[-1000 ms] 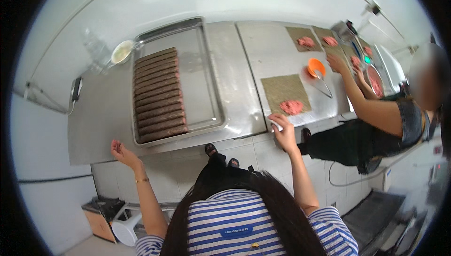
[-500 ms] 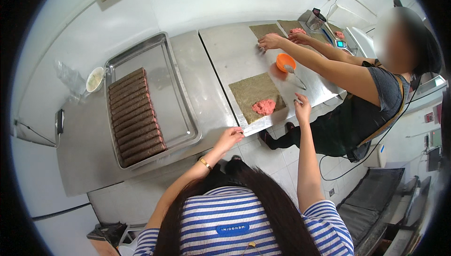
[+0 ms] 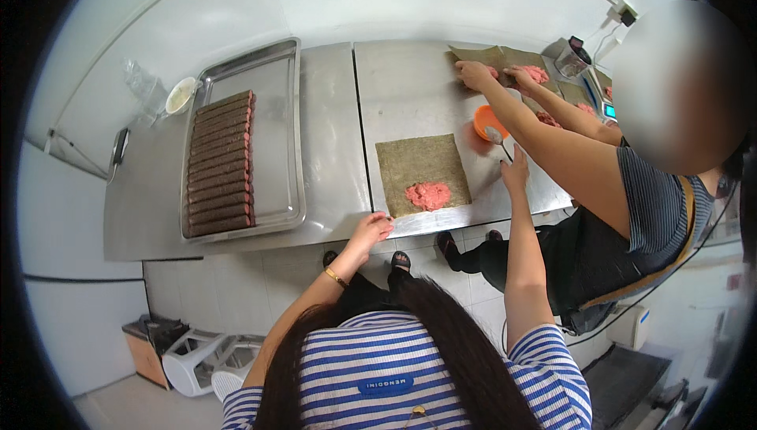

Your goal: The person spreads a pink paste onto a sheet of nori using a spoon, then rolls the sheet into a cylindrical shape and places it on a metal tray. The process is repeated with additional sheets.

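A square brownish-green seaweed sheet lies flat on the metal table before me, with a mound of pink minced meat near its front edge. My left hand is at the table edge, beside the sheet's near left corner, its fingers bent together; what they hold, if anything, is hidden. Right of the sheet, my right hand has its fingers closed at the handle of a metal spoon. The spoon's head rests at the rim of an orange bowl.
A large metal tray on the left holds several seaweed-wrapped meat rolls. Behind it stand a white bowl and a plastic bag. On the right, a co-worker's arms reach over more sheets with meat.
My right hand has moved up to the spoon handle. The co-worker's hands have shifted over the far sheets. My left hand stays at the table edge; the whole view has turned slightly.
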Demonstrator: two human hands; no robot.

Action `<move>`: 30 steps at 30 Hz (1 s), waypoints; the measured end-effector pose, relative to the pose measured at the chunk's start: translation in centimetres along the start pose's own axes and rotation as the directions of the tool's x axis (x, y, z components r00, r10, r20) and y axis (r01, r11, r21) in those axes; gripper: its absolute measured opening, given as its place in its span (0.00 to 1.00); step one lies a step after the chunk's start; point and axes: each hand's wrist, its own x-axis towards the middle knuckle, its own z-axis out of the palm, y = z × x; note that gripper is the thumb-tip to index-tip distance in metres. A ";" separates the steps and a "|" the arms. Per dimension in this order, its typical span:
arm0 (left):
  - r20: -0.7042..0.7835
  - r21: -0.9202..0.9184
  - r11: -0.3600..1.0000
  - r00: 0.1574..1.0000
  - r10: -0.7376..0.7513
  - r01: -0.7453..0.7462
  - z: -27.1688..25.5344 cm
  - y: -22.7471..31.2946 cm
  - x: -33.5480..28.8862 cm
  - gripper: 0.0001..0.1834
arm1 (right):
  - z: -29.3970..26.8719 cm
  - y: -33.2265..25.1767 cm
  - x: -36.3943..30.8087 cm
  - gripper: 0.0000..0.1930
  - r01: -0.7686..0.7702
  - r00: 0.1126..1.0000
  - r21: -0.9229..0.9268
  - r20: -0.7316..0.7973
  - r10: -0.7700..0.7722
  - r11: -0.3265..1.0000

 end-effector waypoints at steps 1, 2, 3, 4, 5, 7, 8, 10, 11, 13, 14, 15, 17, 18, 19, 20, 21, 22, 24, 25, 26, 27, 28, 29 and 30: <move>-0.022 0.002 1.000 1.000 -0.001 0.002 0.4 -0.1 0.0 0.25 | 0.3 0.1 0.2 0.32 -0.027 0.998 0.030 0.054 0.026 0.999; -0.044 0.004 1.000 0.999 -0.002 0.002 0.7 -0.1 0.0 0.25 | 0.6 0.1 0.6 0.29 -0.052 0.994 0.058 0.100 0.046 0.997; -0.072 0.005 1.000 0.997 0.000 0.000 1.0 -0.1 -0.1 0.25 | 0.7 0.1 0.9 0.26 -0.043 0.993 0.095 0.117 0.032 0.995; -0.107 -0.015 0.999 0.993 0.041 -0.042 1.5 -0.2 -0.3 0.29 | 1.0 -0.1 1.0 0.23 -0.012 0.995 0.101 0.096 0.002 0.995; -0.117 0.015 0.999 0.992 0.049 -0.047 1.9 -0.2 -0.2 0.27 | 1.2 -0.4 0.6 0.20 0.050 0.997 0.114 0.045 -0.056 0.992; -0.156 0.106 0.993 0.986 0.065 -0.049 2.5 -0.1 0.4 0.24 | 0.8 -0.9 -0.5 0.16 0.145 0.988 0.140 -0.063 -0.137 0.979; -0.171 0.157 0.986 0.982 0.085 -0.058 2.7 0.0 0.9 0.22 | 0.6 -1.4 -1.6 0.15 0.179 0.980 0.154 -0.118 -0.162 0.972; -0.224 0.290 0.956 0.969 0.105 -0.036 3.1 -0.4 1.9 0.17 | -0.3 -2.6 -4.2 0.12 0.152 0.988 0.207 -0.071 -0.140 0.966; -0.214 0.298 0.952 0.966 0.142 -0.074 3.0 -0.7 2.4 0.16 | -1.0 -3.3 -5.3 0.13 0.157 0.981 0.261 0.067 -0.180 0.953; -0.202 0.331 0.935 0.959 0.200 -0.125 2.9 -0.7 3.5 0.15 | -2.3 -5.0 -6.5 0.13 0.180 0.912 0.379 0.282 -0.299 0.908; -0.183 0.202 0.966 0.962 0.201 -0.164 2.8 -0.9 3.7 0.11 | -2.6 -5.9 -6.8 0.12 0.224 0.881 0.409 0.302 -0.363 0.884; -0.182 0.161 0.970 0.961 0.209 -0.180 2.6 -0.9 3.9 0.10 | -2.8 -6.7 -7.0 0.12 0.275 0.846 0.451 0.306 -0.436 0.849; -0.193 0.064 0.984 0.965 0.178 -0.169 2.4 -0.9 4.0 0.07 | -2.7 -8.0 -7.5 0.11 0.324 0.787 0.518 0.317 -0.529 0.792; -0.188 0.103 0.980 0.964 0.189 -0.172 2.0 -0.6 4.0 0.06 | -2.5 -8.4 -7.5 0.10 0.326 0.767 0.541 0.327 -0.551 0.775; -0.182 0.124 0.975 0.962 0.204 -0.183 1.6 -0.3 3.9 0.06 | -2.3 -8.6 -7.6 0.10 0.329 0.744 0.561 0.341 -0.574 0.759; -0.192 0.146 0.973 0.959 0.207 -0.181 1.3 0.0 4.0 0.05 | -2.1 -8.8 -7.8 0.09 0.301 0.737 0.576 0.366 -0.569 0.760; -0.179 0.189 0.960 0.954 0.243 -0.209 1.2 0.2 4.1 0.06 | -2.0 -8.7 -8.0 0.09 0.296 0.733 0.571 0.377 -0.566 0.765; -0.184 0.237 0.946 0.946 0.267 -0.221 1.1 0.6 4.2 0.06 | -2.0 -8.6 -8.1 0.09 0.283 0.730 0.560 0.401 -0.554 0.778; -0.180 0.271 0.939 0.947 0.267 -0.213 0.6 1.6 4.6 0.07 | -2.0 -8.4 -8.2 0.08 0.233 0.749 0.556 0.421 -0.512 0.798; -0.183 0.232 0.952 0.953 0.243 -0.199 0.4 2.2 4.8 0.07 | -2.0 -8.3 -8.0 0.09 0.114 0.747 0.530 0.513 -0.424 0.841; -0.186 0.167 0.972 0.963 0.196 -0.166 0.2 2.8 5.0 0.07 | -2.2 -8.1 -7.7 0.09 -0.007 0.730 0.489 0.598 -0.330 0.872; -0.181 0.094 0.986 0.971 0.153 -0.138 -0.1 3.4 5.2 0.07 | -2.3 -7.9 -7.6 0.09 -0.127 0.700 0.436 0.676 -0.231 0.891; -0.175 0.115 0.978 0.965 0.194 -0.176 -0.5 3.8 5.2 0.09 | -2.2 -7.9 -7.7 0.10 -0.163 0.702 0.513 0.661 -0.266 0.843; -0.185 0.089 0.982 0.966 0.181 -0.167 -0.9 4.4 5.3 0.10 | -2.2 -7.9 -7.9 0.10 -0.217 0.653 0.547 0.697 -0.297 0.808; -0.190 0.063 0.983 0.965 0.180 -0.171 -1.4 5.1 5.6 0.11 | -2.1 -8.0 -8.5 0.10 -0.282 0.606 0.571 0.729 -0.318 0.771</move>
